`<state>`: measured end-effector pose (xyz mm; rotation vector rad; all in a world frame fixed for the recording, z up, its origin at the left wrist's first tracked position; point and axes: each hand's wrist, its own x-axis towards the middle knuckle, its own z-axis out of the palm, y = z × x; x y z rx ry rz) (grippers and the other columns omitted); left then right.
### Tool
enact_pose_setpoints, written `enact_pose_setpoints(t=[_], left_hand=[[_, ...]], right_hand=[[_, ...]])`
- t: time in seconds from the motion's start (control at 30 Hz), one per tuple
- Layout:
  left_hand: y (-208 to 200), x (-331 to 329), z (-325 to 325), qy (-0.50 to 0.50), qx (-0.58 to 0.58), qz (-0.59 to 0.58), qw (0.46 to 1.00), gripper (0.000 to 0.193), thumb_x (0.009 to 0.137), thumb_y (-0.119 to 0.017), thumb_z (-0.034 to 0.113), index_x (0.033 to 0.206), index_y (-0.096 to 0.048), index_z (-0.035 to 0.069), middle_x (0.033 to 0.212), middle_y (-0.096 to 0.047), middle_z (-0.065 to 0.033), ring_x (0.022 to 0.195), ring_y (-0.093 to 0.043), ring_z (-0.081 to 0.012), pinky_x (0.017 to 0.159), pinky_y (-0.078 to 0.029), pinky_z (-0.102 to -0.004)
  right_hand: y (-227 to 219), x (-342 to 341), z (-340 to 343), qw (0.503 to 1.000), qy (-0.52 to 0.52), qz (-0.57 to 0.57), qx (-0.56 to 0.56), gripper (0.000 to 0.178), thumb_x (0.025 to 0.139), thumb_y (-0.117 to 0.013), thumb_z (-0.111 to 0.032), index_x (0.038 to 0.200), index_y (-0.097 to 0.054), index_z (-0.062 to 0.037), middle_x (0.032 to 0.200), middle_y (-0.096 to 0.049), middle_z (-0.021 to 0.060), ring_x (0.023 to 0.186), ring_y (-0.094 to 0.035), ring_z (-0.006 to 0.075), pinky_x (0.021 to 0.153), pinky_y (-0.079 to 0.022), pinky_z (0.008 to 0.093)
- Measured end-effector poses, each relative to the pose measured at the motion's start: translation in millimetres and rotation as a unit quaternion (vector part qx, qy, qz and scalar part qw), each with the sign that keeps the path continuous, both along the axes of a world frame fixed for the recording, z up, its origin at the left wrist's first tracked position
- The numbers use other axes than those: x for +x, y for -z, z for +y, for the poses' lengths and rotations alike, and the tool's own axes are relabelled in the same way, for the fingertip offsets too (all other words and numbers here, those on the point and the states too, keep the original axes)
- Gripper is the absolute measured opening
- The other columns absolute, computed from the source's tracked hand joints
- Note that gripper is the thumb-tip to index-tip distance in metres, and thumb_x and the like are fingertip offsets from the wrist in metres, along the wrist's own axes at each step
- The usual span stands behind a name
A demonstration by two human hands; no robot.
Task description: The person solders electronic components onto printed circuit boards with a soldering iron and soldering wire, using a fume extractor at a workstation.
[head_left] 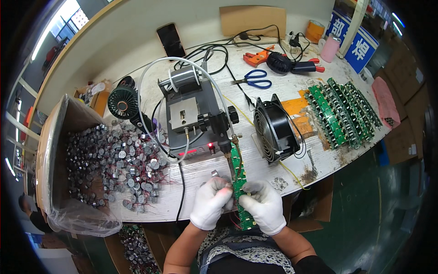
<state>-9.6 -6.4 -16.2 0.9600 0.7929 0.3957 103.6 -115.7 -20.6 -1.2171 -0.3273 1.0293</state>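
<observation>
A long narrow green circuit board strip (247, 221) lies before me, running from under the soldering iron (226, 157) to the table's front edge. My right hand (262, 205), in a white glove, has thumb and fingers closed on the strip's right edge. On the strip's left side, just below the iron's tip, my gloved left hand (211, 203) is pinched closed; its fingertips hide what they hold. A small silver round motor (215, 173) shows just beyond that hand. Thin red wires hang beside the strip between my hands.
A soldering machine (185, 116) with a solder spool stands ahead. Many small motors (137, 176) spill from a lined carton (48, 160) at left. To the right are a black fan (269, 130), stacked green boards (340, 114), blue-handled scissors (258, 80) and orange-handled pliers (258, 57).
</observation>
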Motion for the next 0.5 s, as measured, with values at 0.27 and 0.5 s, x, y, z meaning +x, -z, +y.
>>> enact_pose_setpoints(t=[0.27, 0.5], left_hand=[[-4, -14, 1, 0.038, 0.291, 0.117, 0.949, 0.013, 0.085, -0.062, 0.006, 0.095, -0.064, -0.002, 0.086, -0.066, -0.0081, 0.069, -0.061, -0.0137, 0.063, -0.049, -0.0259], [-23, -61, 30, -0.174, 0.667, 0.243, 0.682, 0.017, 0.073, -0.069, -0.004, 0.088, -0.067, 0.005, 0.085, -0.066, -0.0108, 0.072, -0.065, -0.0264, 0.064, -0.052, -0.0328]], right_hand=[[4, 18, -7, 0.935, -0.058, -0.334, -0.102, 0.022, 0.079, -0.070, -0.007, 0.097, -0.066, 0.0031, 0.089, -0.065, 0.0129, 0.067, -0.063, 0.0154, 0.061, -0.052, 0.0271], [-3, 17, -2, 0.896, -0.071, -0.434, -0.057, 0.020, 0.076, -0.069, -0.004, 0.095, -0.066, 0.0004, 0.087, -0.065, 0.0124, 0.064, -0.063, 0.0203, 0.058, -0.051, 0.0291]])
